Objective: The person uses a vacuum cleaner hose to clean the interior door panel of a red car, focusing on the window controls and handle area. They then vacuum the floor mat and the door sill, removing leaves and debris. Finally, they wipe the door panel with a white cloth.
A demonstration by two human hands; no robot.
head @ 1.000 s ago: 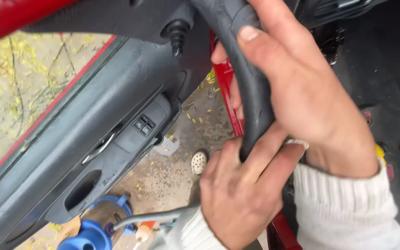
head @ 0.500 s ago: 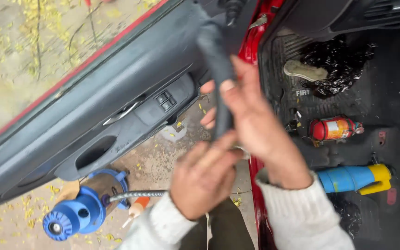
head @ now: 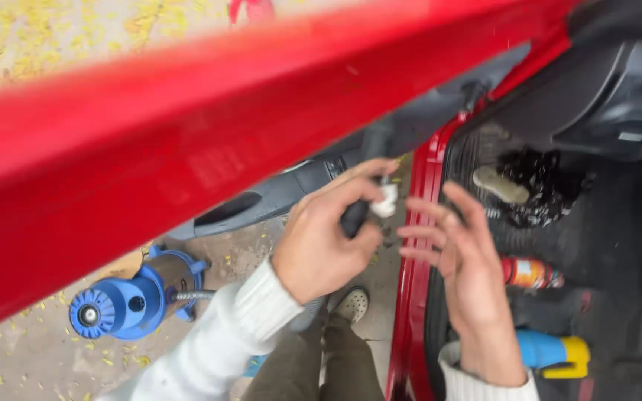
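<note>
left hand [head: 321, 245]: fingers pinched together, grip clamped on a dark rubbery strip [head: 354, 217] with a small white clip [head: 388, 199] at its top end, just left of the red door sill [head: 414, 297]

right hand [head: 466, 275]: open, fingers spread apart, holding nothing, hovering just right of the sill over the footwell

dark strip: pretty blurry, can't tell how far up it runs past the thumb

blue machine [head: 131, 297]: round-nosed thing with a hose, on the leafy ground well left of the sill

shoe [head: 352, 303]: pale, perforated, on the ground just left of the sill

blue and yellow bottle [head: 555, 349]: lying in the footwell right of the sill, by the right wrist

red can [head: 529, 273]: on the car floor, just past the right hand

black bag [head: 540, 189]: crumpled, further into the footwell

red car door [head: 187, 148]: big blurred edge across the top, left of the sill
</note>
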